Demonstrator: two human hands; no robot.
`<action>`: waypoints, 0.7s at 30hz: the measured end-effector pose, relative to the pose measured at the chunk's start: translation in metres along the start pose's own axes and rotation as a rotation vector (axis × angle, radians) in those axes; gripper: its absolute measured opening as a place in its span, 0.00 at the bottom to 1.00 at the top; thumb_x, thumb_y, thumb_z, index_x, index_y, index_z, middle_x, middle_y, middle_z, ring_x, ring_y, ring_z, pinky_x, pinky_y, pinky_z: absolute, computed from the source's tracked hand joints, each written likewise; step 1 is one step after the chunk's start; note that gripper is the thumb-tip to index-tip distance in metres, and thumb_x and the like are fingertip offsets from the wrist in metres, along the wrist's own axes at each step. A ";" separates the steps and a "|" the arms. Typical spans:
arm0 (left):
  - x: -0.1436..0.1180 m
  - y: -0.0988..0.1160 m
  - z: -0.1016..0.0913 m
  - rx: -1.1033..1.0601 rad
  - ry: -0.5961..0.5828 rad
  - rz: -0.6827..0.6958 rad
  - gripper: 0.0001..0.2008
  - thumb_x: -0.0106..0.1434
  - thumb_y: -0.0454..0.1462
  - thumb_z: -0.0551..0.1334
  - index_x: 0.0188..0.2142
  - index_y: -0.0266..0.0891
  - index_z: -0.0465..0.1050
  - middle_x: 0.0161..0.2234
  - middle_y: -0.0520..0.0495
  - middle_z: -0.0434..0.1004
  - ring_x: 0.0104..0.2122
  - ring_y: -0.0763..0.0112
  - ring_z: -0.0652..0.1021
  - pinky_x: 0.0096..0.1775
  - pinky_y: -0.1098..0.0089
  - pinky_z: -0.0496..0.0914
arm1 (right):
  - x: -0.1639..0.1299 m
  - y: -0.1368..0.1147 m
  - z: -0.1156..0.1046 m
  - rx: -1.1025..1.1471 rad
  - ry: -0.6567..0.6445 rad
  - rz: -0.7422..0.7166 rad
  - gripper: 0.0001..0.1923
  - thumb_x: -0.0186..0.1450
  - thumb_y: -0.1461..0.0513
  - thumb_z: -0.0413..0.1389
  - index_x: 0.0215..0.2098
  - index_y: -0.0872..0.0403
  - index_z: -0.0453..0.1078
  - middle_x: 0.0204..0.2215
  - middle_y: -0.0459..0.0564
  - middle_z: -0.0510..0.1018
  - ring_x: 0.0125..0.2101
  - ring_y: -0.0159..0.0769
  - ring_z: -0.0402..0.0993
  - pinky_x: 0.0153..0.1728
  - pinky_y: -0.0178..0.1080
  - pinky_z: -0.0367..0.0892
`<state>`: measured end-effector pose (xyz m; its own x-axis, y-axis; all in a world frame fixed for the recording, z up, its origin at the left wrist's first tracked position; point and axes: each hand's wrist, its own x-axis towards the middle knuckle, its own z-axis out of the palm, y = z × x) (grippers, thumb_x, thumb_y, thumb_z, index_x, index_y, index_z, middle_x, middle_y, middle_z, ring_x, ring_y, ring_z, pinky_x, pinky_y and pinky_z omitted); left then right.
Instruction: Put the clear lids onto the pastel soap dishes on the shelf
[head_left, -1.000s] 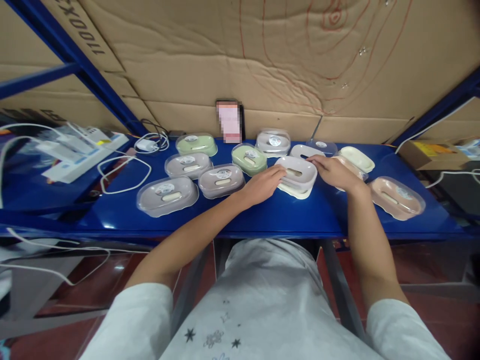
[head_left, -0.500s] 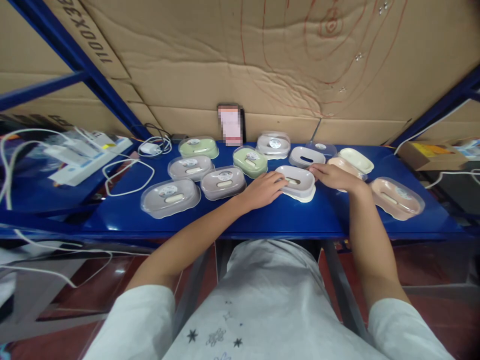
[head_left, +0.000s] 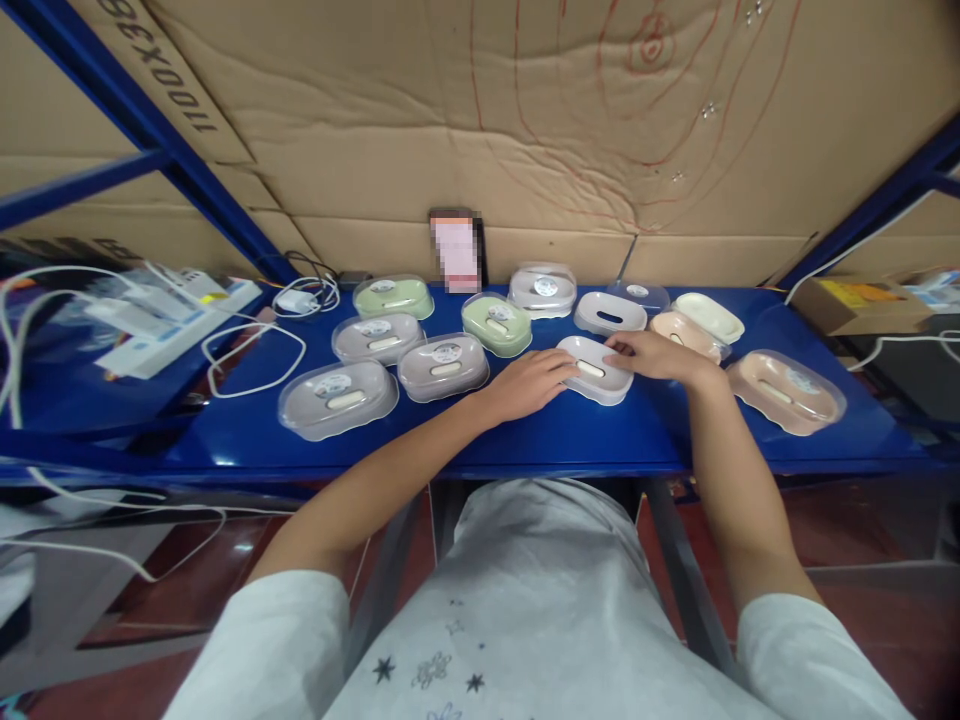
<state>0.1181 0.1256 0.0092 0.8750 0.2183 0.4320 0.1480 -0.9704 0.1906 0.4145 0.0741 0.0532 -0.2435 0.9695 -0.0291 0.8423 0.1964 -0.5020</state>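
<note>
A pale lilac soap dish [head_left: 609, 383] without a clear lid sits low over the blue table in front of me, a cream strip showing in its middle slot. My left hand [head_left: 534, 383] has its fingers closed on the dish's left end. At the upper right rim, my right hand [head_left: 646, 356] grips the same dish, thumb side inward. Just behind it lies a second lilac tray [head_left: 592, 312] with an open dark slot. A peach soap dish [head_left: 679, 335] is partly hidden behind my right hand, beside a cream oval base [head_left: 709, 318].
Lidded soap dishes stand around: a green one [head_left: 496, 325], a lilac one [head_left: 444, 367] and a peach one [head_left: 786, 390] among several. A loose clear lid [head_left: 645, 297] lies at the back. A phone [head_left: 457, 250] leans on the cardboard wall; a power strip [head_left: 180, 325] with cables is left.
The lilac tray has come down flush onto the cream base under it, and the cream strip now fills its slot. My right hand has shifted left onto its upper rim.
</note>
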 end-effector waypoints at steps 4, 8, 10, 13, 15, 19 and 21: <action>-0.003 0.002 -0.010 0.040 -0.017 -0.025 0.11 0.77 0.38 0.60 0.55 0.41 0.78 0.55 0.40 0.81 0.58 0.55 0.79 0.59 0.55 0.72 | 0.006 -0.001 0.000 -0.105 0.260 -0.026 0.21 0.75 0.49 0.54 0.57 0.52 0.78 0.53 0.58 0.85 0.52 0.52 0.81 0.54 0.52 0.75; -0.007 0.003 -0.020 0.046 -0.014 -0.030 0.11 0.76 0.41 0.63 0.52 0.41 0.79 0.51 0.41 0.81 0.54 0.55 0.79 0.57 0.56 0.71 | 0.011 0.008 0.003 -0.367 0.409 0.054 0.24 0.75 0.56 0.54 0.66 0.54 0.73 0.63 0.63 0.79 0.62 0.58 0.75 0.62 0.59 0.68; -0.009 0.003 -0.023 0.022 -0.014 -0.023 0.10 0.75 0.42 0.64 0.51 0.41 0.79 0.51 0.42 0.82 0.52 0.56 0.79 0.57 0.57 0.71 | 0.012 0.011 0.007 -0.397 0.355 0.085 0.22 0.73 0.56 0.57 0.62 0.55 0.77 0.60 0.63 0.82 0.60 0.58 0.77 0.62 0.59 0.67; -0.009 0.004 -0.026 0.001 -0.027 -0.019 0.11 0.74 0.42 0.65 0.51 0.40 0.80 0.51 0.42 0.82 0.53 0.56 0.79 0.57 0.57 0.71 | 0.013 0.009 0.013 -0.405 0.322 0.091 0.19 0.74 0.54 0.56 0.57 0.53 0.80 0.57 0.60 0.84 0.58 0.56 0.79 0.61 0.55 0.67; -0.009 0.005 -0.029 -0.006 -0.047 -0.026 0.11 0.74 0.42 0.65 0.50 0.41 0.80 0.51 0.42 0.82 0.53 0.56 0.78 0.57 0.57 0.70 | 0.015 0.006 0.012 -0.410 0.321 0.095 0.21 0.78 0.52 0.51 0.56 0.51 0.81 0.56 0.57 0.85 0.56 0.54 0.80 0.60 0.52 0.68; -0.010 0.011 -0.032 -0.006 -0.054 -0.035 0.08 0.73 0.42 0.65 0.46 0.42 0.80 0.48 0.43 0.82 0.52 0.57 0.79 0.59 0.55 0.68 | 0.030 0.015 -0.005 -0.437 0.377 0.170 0.25 0.78 0.58 0.44 0.66 0.52 0.73 0.65 0.60 0.77 0.65 0.56 0.71 0.66 0.58 0.61; -0.010 0.013 -0.033 -0.014 -0.041 -0.031 0.07 0.71 0.42 0.66 0.45 0.42 0.80 0.50 0.42 0.80 0.55 0.54 0.78 0.62 0.52 0.66 | 0.046 0.029 -0.020 -0.451 0.379 0.232 0.28 0.74 0.61 0.51 0.70 0.55 0.68 0.71 0.66 0.70 0.70 0.63 0.64 0.68 0.66 0.55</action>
<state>0.0958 0.1141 0.0363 0.8884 0.2433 0.3893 0.1690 -0.9618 0.2155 0.4376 0.1272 0.0545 0.0874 0.9626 0.2563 0.9926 -0.0625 -0.1037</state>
